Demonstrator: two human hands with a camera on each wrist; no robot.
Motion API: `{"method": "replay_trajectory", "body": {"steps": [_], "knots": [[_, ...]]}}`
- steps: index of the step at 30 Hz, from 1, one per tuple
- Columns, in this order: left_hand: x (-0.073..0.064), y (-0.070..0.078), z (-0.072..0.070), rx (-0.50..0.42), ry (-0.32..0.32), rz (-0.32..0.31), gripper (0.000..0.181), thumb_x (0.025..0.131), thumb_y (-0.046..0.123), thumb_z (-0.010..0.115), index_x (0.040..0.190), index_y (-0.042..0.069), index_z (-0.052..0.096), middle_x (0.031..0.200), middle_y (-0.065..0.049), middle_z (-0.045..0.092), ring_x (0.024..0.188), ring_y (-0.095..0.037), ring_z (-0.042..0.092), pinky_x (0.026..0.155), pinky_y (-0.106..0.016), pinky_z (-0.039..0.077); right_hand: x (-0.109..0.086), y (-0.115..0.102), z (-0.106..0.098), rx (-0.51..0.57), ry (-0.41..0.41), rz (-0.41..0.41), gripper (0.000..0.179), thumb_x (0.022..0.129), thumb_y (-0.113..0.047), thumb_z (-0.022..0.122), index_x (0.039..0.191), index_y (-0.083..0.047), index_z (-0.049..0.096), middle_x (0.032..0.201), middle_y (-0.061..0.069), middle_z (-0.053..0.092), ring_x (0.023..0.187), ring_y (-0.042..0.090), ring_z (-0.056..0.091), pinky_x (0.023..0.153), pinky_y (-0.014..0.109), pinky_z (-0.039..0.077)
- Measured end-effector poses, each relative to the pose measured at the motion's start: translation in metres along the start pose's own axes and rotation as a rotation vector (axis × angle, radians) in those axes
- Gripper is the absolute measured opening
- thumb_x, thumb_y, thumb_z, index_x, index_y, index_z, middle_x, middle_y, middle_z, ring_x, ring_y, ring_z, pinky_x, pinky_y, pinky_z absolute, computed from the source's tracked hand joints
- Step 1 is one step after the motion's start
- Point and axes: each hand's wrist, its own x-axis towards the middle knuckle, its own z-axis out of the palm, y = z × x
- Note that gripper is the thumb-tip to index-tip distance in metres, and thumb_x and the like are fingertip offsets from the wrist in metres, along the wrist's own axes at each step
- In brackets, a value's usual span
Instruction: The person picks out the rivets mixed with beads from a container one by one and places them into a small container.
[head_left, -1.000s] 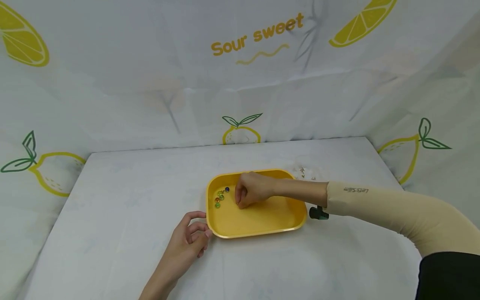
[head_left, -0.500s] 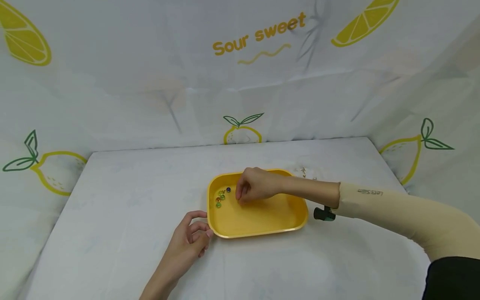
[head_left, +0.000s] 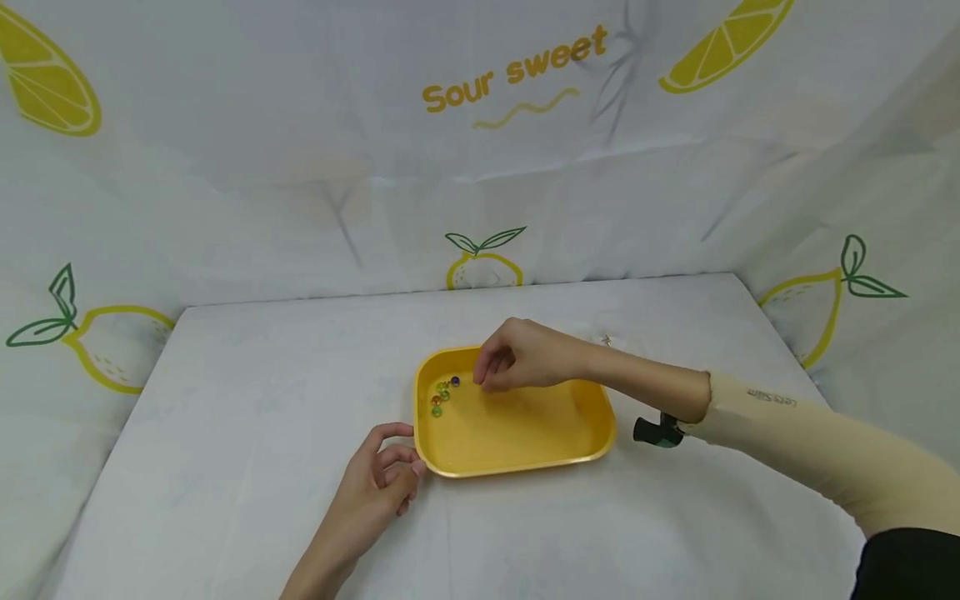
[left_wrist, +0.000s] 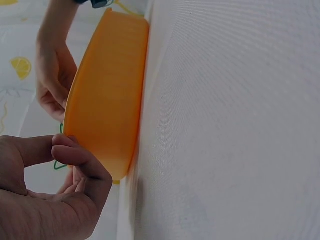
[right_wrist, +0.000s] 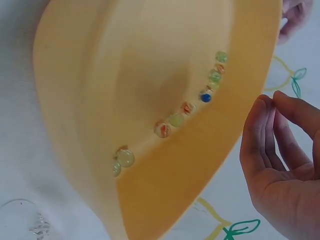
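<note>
My left hand [head_left: 375,487] lies at the near left corner of a yellow tray [head_left: 525,433], its loosely bent fingers touching the outer wall by the rim. The left wrist view shows those fingertips [left_wrist: 65,145] against the tray's rim. Over the tray's far part hovers my right hand [head_left: 528,354], palm down with bent fingers. Its thumb and fingertips meet in the right wrist view, and no object shows between them. Several glass marbles lie in the tray, among them a blue marble [right_wrist: 205,95] and a green marble [right_wrist: 215,75]. In the head view the right hand hides some of them.
Small shiny metal pieces [head_left: 606,340] lie on the table behind the tray's far right corner, partly hidden by the right arm. A clear round dish [right_wrist: 20,212] seems to hold them. White lemon-print cloth [head_left: 480,183] hangs at the back and sides.
The right hand has risen from the tray's floor and moved toward its far rim, while its forearm shifted right. The left hand, tray and visible marbles have stayed in place.
</note>
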Motion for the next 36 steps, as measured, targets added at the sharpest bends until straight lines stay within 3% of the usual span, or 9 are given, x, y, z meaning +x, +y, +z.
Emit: {"method": "replay_trajectory", "body": {"steps": [5,12,21,36], "knots": [[0.0,-0.001,0.0,-0.002,0.009,-0.007,0.05,0.099,0.006,0.071,0.143,0.017,0.051,0.105,-0.01,0.07,0.068,-0.015,0.055,0.056,-0.024,0.044,-0.007,-0.002,-0.006,0.047,0.02,-0.025,0.009,0.098,-0.006,0.078,0.106,-0.006,0.082,0.105,0.008,0.083,0.089,0.016,0.075,0.083,0.025,0.065],[-0.001,-0.001,0.0,-0.005,0.013,-0.005,0.05,0.099,0.005,0.071,0.143,0.017,0.052,0.105,-0.01,0.07,0.069,-0.016,0.055,0.056,-0.024,0.045,-0.02,-0.004,-0.014,0.087,0.049,0.025,0.011,0.097,-0.007,0.079,0.108,-0.006,0.081,0.108,0.013,0.083,0.093,0.025,0.078,0.084,0.026,0.066],[-0.001,-0.001,0.001,-0.001,0.01,-0.01,0.049,0.099,0.005,0.07,0.143,0.017,0.051,0.105,-0.01,0.07,0.07,-0.016,0.055,0.056,-0.024,0.044,-0.042,0.001,-0.027,0.105,0.103,0.048,0.012,0.097,-0.012,0.081,0.108,-0.007,0.082,0.101,0.004,0.083,0.088,0.018,0.077,0.081,0.029,0.066],[0.0,-0.001,0.001,-0.003,0.009,-0.001,0.048,0.1,0.006,0.07,0.143,0.017,0.052,0.105,-0.011,0.07,0.068,-0.016,0.055,0.056,-0.024,0.044,-0.074,0.007,-0.048,0.088,0.219,0.121,0.01,0.097,-0.015,0.083,0.107,-0.012,0.082,0.104,0.009,0.082,0.092,0.018,0.078,0.088,0.029,0.066]]}}
